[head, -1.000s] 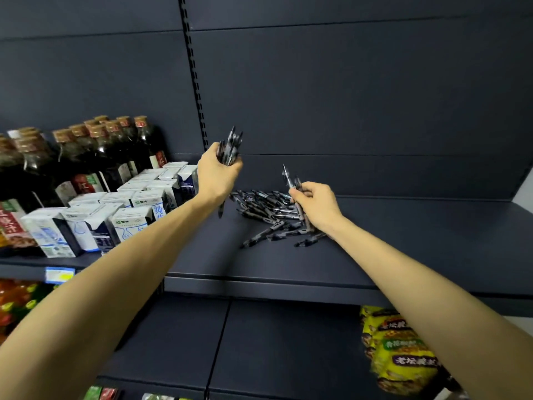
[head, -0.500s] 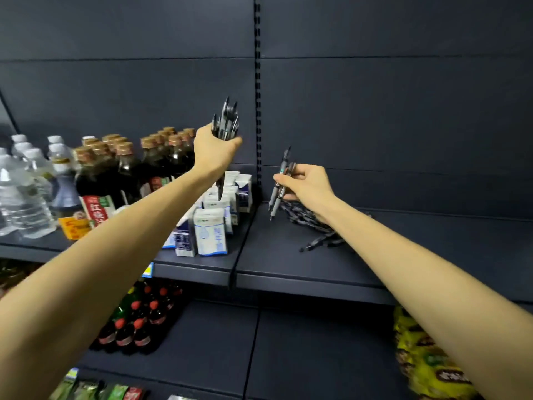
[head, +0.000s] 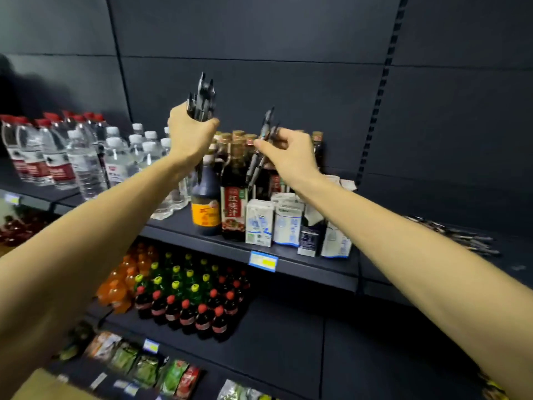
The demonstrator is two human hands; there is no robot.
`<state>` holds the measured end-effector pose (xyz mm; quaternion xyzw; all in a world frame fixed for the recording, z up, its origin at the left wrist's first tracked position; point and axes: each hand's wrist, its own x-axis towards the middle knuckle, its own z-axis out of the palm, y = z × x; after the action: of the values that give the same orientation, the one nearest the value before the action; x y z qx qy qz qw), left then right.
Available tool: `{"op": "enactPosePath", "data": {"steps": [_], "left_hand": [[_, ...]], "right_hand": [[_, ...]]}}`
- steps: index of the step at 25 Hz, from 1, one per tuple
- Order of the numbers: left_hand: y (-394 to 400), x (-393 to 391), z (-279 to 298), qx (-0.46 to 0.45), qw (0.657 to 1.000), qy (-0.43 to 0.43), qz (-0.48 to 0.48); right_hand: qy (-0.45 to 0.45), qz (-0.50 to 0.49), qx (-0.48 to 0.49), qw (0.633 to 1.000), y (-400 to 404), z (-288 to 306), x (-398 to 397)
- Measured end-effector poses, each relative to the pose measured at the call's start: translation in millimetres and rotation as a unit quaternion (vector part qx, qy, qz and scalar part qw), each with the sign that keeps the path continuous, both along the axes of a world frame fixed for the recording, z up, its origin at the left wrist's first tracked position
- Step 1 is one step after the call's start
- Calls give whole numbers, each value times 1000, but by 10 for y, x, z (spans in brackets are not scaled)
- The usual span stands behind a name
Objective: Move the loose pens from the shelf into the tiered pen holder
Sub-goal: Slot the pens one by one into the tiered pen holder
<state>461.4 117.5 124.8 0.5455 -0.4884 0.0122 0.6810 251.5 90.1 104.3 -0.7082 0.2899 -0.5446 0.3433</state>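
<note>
**Fingers of both hands loaded with pens, holder not in view**

Fingers [head: 212,125] of the left hand [head: 189,137] are wrapped tight round a thick bundle of pens [head: 202,99], tips sticking up above the fist, one end poking out below the wrist. Right hand [head: 291,155] pinches a smaller bunch, two or three pens [head: 261,153], between thumb and curled fingers, slanted, lower ends hanging in front of the sauce bottles [head: 233,194]. Both hands held up in the air in front of the shelf [head: 302,269], touching nothing on it.

More loose pens [head: 461,235] lie in a heap on the shelf near its right end, well apart from the hands, partly hidden by the right forearm. Milk cartons [head: 259,223] at the shelf's front edge, water bottles [head: 86,166] toward its left end.

Step in hand, judged: carry phase, pens picked up, heading for the tiered pen holder. Holder not visible anywhere, so can't say where it stands.

Next move needs: find the holder, bring one bunch over a tier, tips aligned, drop in upright; likely feed the small right bunch first. Then go back for the heap. Task looks partway, not near done.
</note>
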Motion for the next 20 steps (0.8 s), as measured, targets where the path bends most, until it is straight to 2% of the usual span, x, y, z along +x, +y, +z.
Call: {"op": "enactPosePath", "data": {"steps": [7,13,16,20], "left_hand": [[347,1440,-278,7,998,36,58],[504,2664,-332,-13,992,28,120],[495,3310,-323,-16,986,44,161],[439,4140,-228,-5,982,41,185]], "right_hand": [[33,17,-18,999,101,-20,1626],[53,49,-32,997,37,85,3046],[41,94,-23,994,-137,202,3786],[92,161,-9,983,-335,388,4717]]}}
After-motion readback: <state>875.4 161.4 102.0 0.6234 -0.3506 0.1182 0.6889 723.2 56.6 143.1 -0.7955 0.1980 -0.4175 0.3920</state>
